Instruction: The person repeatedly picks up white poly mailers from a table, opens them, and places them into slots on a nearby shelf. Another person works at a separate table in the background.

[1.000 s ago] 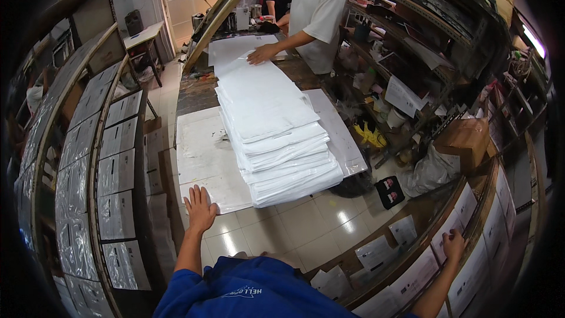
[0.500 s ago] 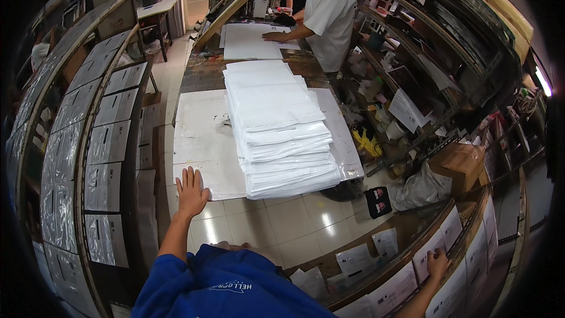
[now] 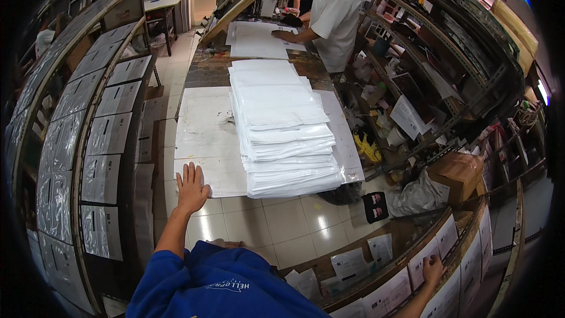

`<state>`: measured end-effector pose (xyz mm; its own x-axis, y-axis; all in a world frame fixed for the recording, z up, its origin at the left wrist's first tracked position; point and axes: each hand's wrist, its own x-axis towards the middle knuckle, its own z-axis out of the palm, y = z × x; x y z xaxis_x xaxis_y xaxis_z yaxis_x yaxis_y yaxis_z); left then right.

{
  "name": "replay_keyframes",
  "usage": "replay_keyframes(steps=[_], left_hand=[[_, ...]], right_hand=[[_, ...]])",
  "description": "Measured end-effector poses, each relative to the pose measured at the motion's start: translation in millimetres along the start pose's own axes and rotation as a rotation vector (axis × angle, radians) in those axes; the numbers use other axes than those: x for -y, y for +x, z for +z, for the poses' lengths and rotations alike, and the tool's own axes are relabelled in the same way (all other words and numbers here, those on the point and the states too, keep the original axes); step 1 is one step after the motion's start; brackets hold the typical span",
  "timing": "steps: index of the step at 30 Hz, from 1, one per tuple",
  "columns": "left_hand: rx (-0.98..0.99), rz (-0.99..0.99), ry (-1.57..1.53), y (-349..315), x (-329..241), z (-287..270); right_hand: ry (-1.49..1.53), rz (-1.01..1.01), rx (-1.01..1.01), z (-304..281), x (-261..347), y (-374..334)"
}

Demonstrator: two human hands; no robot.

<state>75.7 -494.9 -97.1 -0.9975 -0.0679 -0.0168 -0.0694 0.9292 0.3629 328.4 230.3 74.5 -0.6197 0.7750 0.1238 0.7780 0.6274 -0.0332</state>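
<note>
My left hand (image 3: 192,188) lies flat with its fingers spread on the near left corner of a white board (image 3: 203,123) on the table. To the right of that hand rises a tall stack of white plastic sleeves or bags (image 3: 282,118), its layers slightly uneven. Down at the lower right, my right hand (image 3: 433,271) has curled fingers at the edge of a low rack, beside a printed white sheet (image 3: 422,262) laid there. What those fingers hold, if anything, is hidden.
A co-worker in a white shirt (image 3: 335,12) stands across the table, one hand on white sheets (image 3: 256,41) under a raised wooden frame (image 3: 241,9). Racks of printed sheets (image 3: 103,176) line the left. Cluttered shelves (image 3: 424,53) and a cardboard box (image 3: 456,174) stand right.
My right hand has shifted slightly down and left along the rack. My left hand stays flat on the board. The view has tilted a little.
</note>
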Motion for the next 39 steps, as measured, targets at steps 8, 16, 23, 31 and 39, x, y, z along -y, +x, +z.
replay_keyframes(steps=[8,16,23,31,39], left_hand=[[0.028,-0.021,0.005,0.1,-3.9,-4.3],[0.031,-0.013,0.010,0.2,-4.1,-3.4],[0.049,-0.026,0.011,0.5,-4.4,-4.8],[0.021,-0.007,0.021,-0.1,-1.4,-2.4],[0.040,-0.011,0.043,0.7,-3.4,-3.8]], right_hand=[[0.036,-0.045,-0.065,-1.2,3.1,-4.0],[0.031,-0.002,-0.016,-12.3,14.8,-8.6],[0.015,0.005,-0.007,-13.3,17.4,-9.3],[0.025,-0.001,-0.008,-10.0,13.2,-7.2],[0.013,-0.011,-0.010,-8.0,10.6,-5.9]])
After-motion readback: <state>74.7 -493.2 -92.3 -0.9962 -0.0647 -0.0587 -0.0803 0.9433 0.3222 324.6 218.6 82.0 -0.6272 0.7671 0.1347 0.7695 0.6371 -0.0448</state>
